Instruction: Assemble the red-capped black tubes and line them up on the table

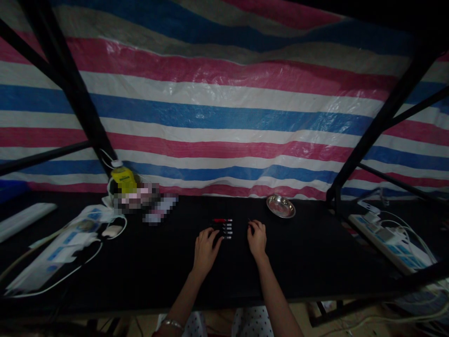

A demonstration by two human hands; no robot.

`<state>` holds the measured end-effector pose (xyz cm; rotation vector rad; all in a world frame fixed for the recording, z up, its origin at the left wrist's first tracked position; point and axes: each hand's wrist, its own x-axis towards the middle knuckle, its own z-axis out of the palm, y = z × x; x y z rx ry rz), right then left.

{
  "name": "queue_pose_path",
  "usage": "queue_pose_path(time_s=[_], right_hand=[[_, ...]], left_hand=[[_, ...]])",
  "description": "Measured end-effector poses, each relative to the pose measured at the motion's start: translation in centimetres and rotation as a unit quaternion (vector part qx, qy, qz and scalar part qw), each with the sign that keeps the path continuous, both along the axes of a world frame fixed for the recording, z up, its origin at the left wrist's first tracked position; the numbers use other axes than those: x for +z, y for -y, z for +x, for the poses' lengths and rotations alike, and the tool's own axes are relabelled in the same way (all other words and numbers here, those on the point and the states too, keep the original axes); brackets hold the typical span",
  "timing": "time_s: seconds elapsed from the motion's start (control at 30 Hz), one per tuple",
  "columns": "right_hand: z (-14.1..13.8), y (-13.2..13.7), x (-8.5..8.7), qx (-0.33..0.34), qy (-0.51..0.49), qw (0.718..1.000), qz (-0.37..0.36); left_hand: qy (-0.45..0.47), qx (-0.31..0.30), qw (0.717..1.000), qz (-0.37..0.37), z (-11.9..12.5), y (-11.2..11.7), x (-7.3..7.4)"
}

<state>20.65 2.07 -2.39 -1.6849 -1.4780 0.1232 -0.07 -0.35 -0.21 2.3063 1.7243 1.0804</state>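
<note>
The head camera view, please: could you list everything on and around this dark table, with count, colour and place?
small connectors: a row of about four, one red on top and the others dark with silver tips, centre of the table between the hands
metal dish: one, silver, back of the table on the right
bottle: one, yellow with a white cap, back left
power strips: two, white with blue, one at the left with white cables, one at the right edge
table: one, black
striped tarp: one, red, white and blue, behind the table
black frame bars: several, left and right
left hand: beside the connectors, fingers at their left ends; grasp unclear
right hand: curled on the table right of the connectors; too dark to tell if it holds anything
</note>
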Motion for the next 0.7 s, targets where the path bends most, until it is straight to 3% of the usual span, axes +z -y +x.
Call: queue_pose_path(time_s=[0.13, 0.27, 0.4, 0.7], right_hand=[[-0.6, 0.2, 0.5, 0.019, -0.028, 0.997, 0.068], [-2.0, 0.3, 1.0, 0.118, -0.067, 0.988, 0.067], [-3.0, 0.4, 1.3, 0.202, -0.066, 0.977, 0.012], [-2.7, 0.2, 0.8, 0.215, -0.046, 0.974, -0.052]], left_hand=[[0.054, 0.084, 0.995, -0.020, -0.4, -0.3, 0.0], [0.074, 0.160, 0.982, -0.073, -0.7, -0.5, -0.2], [0.074, 0.155, 0.981, -0.092, -0.7, -0.5, -0.3], [0.060, 0.141, 0.983, -0.104, -0.6, -0.5, 0.0]])
